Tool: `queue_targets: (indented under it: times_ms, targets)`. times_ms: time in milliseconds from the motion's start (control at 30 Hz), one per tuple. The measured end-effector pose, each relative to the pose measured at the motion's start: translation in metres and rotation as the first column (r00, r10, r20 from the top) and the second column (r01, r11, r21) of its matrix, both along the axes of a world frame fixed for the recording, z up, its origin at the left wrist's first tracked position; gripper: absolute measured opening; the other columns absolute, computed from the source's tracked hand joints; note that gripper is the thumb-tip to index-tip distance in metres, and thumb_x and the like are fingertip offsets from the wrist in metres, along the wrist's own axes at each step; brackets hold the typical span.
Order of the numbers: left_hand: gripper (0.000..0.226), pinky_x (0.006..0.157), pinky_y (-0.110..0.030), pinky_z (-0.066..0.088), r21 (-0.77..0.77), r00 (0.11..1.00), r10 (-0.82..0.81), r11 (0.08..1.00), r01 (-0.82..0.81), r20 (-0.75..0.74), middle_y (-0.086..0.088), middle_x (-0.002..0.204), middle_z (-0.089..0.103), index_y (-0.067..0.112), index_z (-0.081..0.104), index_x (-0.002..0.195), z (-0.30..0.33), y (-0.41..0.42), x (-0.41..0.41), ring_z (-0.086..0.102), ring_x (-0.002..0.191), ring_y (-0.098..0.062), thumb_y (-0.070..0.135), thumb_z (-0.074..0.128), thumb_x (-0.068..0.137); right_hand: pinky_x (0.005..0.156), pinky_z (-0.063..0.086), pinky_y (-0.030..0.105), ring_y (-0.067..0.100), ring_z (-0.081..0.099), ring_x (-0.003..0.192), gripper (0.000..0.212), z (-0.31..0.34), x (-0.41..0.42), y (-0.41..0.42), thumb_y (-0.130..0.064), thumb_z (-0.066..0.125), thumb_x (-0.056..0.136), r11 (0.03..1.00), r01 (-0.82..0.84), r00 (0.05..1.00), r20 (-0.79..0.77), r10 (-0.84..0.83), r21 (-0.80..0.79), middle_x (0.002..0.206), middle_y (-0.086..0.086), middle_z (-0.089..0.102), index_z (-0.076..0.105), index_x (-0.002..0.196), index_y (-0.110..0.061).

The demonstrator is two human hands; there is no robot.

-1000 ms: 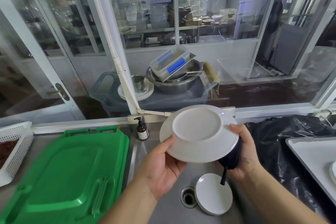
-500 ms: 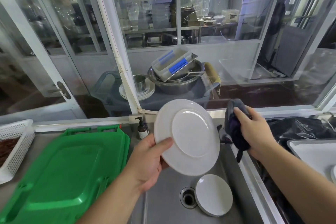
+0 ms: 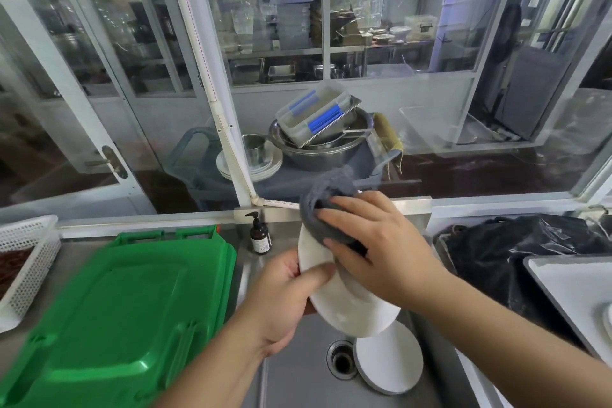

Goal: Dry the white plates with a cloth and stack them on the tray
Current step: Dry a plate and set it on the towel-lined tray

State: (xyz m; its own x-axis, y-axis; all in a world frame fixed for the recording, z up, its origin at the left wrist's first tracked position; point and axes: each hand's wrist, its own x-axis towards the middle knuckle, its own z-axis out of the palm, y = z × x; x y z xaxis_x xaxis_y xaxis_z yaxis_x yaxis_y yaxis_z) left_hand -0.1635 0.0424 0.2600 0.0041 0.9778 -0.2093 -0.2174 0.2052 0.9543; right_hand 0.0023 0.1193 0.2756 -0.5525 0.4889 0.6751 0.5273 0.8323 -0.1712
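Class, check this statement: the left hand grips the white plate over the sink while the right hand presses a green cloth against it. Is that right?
Not quite. In the head view the cloth is dark grey, not green. The rest holds: the left hand grips the white plate over the sink, and the right hand presses the cloth on it.

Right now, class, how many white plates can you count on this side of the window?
3: one round white plate held in the left hand, one lying in the steel sink, and one's edge showing on the white tray. More may lie out of frame.
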Motion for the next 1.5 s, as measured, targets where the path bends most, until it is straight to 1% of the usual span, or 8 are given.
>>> queue_targets:
  times_ms: [167,333,533,667,767,1000,1200,1500]
  targets:
    - [0.038,0.064,-0.03,0.058,0.01,0.999,-0.01,1.0,0.01,-0.049,-0.009,0.095,0.079,0.023,0.082,0.093,-0.002,-0.003,-0.003,0.073,0.084,-0.016,-0.005,0.057,0.098,0.107,0.045,0.036,0.024,0.059,0.117,0.034,-0.003,-0.002,-0.008,-0.026,0.072,0.095,0.987,-0.159,0.982,0.105,0.157,0.006,0.136,-0.003,0.068,0.073,0.129,-0.023]
    - [0.026,0.068,-0.03,0.059,0.02,1.0,-0.025,0.999,0.026,-0.013,-0.011,0.1,0.079,0.014,0.08,0.099,-0.002,-0.003,-0.002,0.074,0.088,-0.017,0.0,0.059,0.098,0.102,0.048,0.046,0.028,0.059,0.121,0.037,-0.003,-0.003,0.001,-0.043,0.061,0.098,0.998,0.026,0.997,0.072,-0.022,-0.053,0.138,-0.008,0.067,0.071,0.13,-0.026]
    - [0.02,0.068,-0.033,0.061,0.06,0.999,0.033,0.998,-0.032,-0.012,-0.018,0.104,0.079,0.004,0.071,0.113,-0.002,-0.002,-0.003,0.075,0.089,-0.025,-0.001,0.059,0.098,0.105,0.035,0.022,0.019,0.055,0.118,0.038,0.006,-0.002,0.014,-0.042,0.051,0.101,0.95,0.172,0.981,-0.039,-0.188,-0.26,0.127,-0.002,0.071,0.068,0.124,-0.016]
    - [0.02,0.072,-0.034,0.061,0.118,0.998,0.057,0.991,-0.055,-0.013,-0.019,0.106,0.078,0.004,0.072,0.11,-0.005,-0.002,-0.003,0.075,0.093,-0.029,0.008,0.071,0.091,0.079,0.042,0.036,0.023,0.059,0.093,0.028,0.013,0.005,0.025,-0.042,0.051,0.104,0.746,0.243,0.924,-0.086,-0.372,-0.62,0.098,-0.001,0.069,0.063,0.111,-0.018]
    - [0.028,0.082,-0.045,0.061,0.156,0.996,0.086,0.985,-0.08,-0.028,-0.018,0.109,0.078,0.009,0.074,0.109,-0.008,-0.003,-0.005,0.074,0.103,-0.035,0.019,0.071,0.082,0.084,0.041,0.033,0.018,0.06,0.098,0.02,0.011,0.016,0.034,-0.044,0.053,0.105,0.599,0.174,0.883,-0.146,-0.447,-0.782,0.1,-0.01,0.07,0.065,0.117,-0.033]
    - [0.033,0.095,-0.055,0.057,0.23,0.99,0.134,0.966,-0.12,-0.047,-0.013,0.111,0.078,0.025,0.08,0.103,-0.002,-0.004,-0.01,0.073,0.109,-0.035,0.038,0.078,0.073,0.086,0.061,0.05,0.03,0.074,0.088,0.021,-0.011,0.029,0.029,-0.042,0.076,0.093,0.149,-0.428,0.59,-0.401,-0.701,-0.891,0.102,0.01,0.08,0.078,0.106,-0.026]
    - [0.039,0.093,-0.044,0.06,0.108,0.999,0.012,0.994,-0.007,-0.044,-0.006,0.114,0.078,0.021,0.069,0.12,0.012,-0.002,-0.017,0.074,0.108,-0.025,0.002,0.077,0.086,0.084,0.064,0.05,0.034,0.076,0.087,0.027,-0.009,0.038,0.027,-0.035,0.075,0.094,0.208,-0.482,0.553,-0.48,-0.681,-0.851,0.102,0.016,0.079,0.077,0.11,-0.013]
    - [0.034,0.094,-0.045,0.058,0.137,0.99,0.131,0.983,-0.123,-0.053,-0.012,0.108,0.079,0.014,0.079,0.106,0.024,0.009,-0.012,0.075,0.105,-0.03,0.032,0.069,0.079,0.088,0.062,0.049,0.034,0.076,0.09,0.023,-0.003,0.038,0.032,-0.031,0.077,0.094,0.29,-0.466,0.538,-0.527,-0.657,-0.836,0.102,0.017,0.079,0.077,0.108,-0.013]
